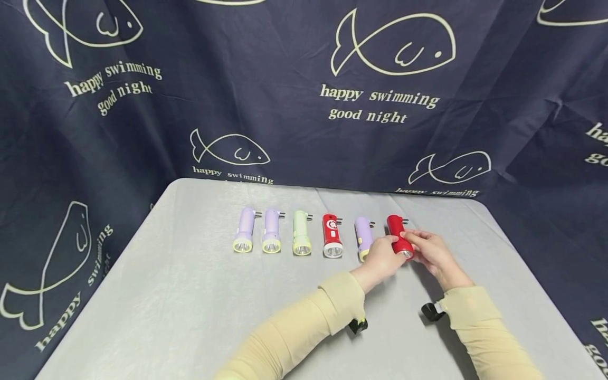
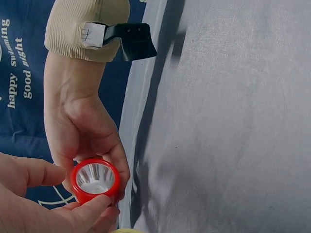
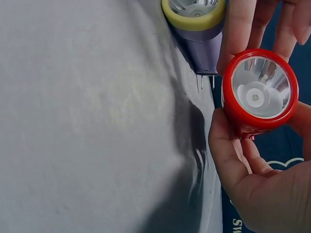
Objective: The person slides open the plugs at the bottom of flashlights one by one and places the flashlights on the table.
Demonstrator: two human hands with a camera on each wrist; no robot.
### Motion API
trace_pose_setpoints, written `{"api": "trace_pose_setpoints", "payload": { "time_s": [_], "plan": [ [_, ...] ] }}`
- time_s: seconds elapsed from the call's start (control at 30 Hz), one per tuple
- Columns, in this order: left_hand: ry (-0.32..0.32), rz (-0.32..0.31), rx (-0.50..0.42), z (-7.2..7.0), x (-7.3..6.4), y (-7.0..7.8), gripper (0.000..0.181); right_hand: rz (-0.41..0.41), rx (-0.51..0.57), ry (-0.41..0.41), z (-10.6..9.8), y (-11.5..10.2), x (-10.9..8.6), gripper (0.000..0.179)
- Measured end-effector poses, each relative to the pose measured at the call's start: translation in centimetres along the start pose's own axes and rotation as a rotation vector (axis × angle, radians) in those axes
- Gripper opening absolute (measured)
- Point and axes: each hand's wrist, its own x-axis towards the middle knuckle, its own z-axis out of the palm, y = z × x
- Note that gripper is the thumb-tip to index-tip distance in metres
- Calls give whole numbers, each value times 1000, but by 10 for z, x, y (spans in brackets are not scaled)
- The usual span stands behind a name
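Observation:
A red flashlight (image 1: 395,228) is at the right end of a row, its silver reflector facing the near side. My right hand (image 1: 431,254) grips it from the right, with thumb and fingers round its body in the right wrist view. From the left, my left hand (image 1: 382,257) holds the head end, its fingertips on the red rim (image 2: 114,182) in the left wrist view. Part of the body is hidden by the hands. Just left of it lies a purple flashlight (image 1: 363,231), its yellow head partly covered by my left hand.
Further left along the row lie a red flashlight with a white head (image 1: 332,235), a green flashlight (image 1: 301,232) and two purple flashlights (image 1: 272,229). Their plug prongs point right. The grey-covered table (image 1: 214,316) ends at a dark blue curtain (image 1: 294,95) behind.

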Motion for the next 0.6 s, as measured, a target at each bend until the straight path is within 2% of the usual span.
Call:
{"api": "trace_pose_setpoints", "payload": {
  "time_s": [0.13, 0.23, 0.4, 0.6],
  "plan": [
    [-17, -20, -1, 0, -3, 1, 43, 9, -60, 16, 1, 3, 2, 34],
    [-24, -12, -12, 1, -4, 0, 40, 13, -85, 18, 1, 4, 3, 45],
    [-23, 9, -19, 3, -4, -1, 33, 10, -118, 47, 3, 6, 4, 44],
    [-26, 44, 78, 4, -4, 1, 25, -6, -187, 71, 7, 7, 4, 43]
  ]
}}
